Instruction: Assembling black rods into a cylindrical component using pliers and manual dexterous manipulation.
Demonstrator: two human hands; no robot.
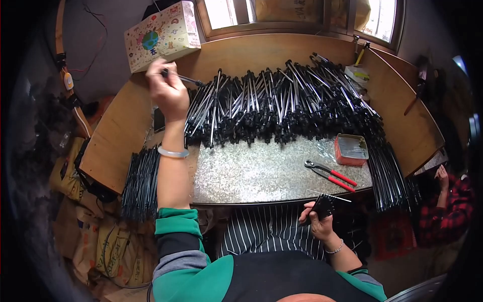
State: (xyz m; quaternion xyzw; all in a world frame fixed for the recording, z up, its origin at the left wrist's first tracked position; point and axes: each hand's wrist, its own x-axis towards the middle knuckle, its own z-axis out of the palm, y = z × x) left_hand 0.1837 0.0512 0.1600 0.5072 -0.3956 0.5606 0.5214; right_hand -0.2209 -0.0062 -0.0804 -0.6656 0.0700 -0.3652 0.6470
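Note:
My left hand (168,93) is raised at the far left of the worktable, its fingers closed round the black end of a slim metal rod. That rod (188,79) points right, toward a large heap of similar silvery rods with black fittings (266,103). Low on the right, past the table's front edge, my right hand (318,221) grips a dark, ridged black piece (324,205). A thin silvery rod (342,199) sticks out beside that piece; whether the two are joined I cannot tell. Red-handled pincers (332,176) lie on the speckled metal tabletop (246,173) near my right hand.
A red tin (350,150) of thin pieces stands right of centre. Bundles of dark rods lie at the left (141,178) and right (387,176). Wooden boards (118,131) wall the table. A decorated box (163,38) stands back left. Another person's hand (442,176) shows far right.

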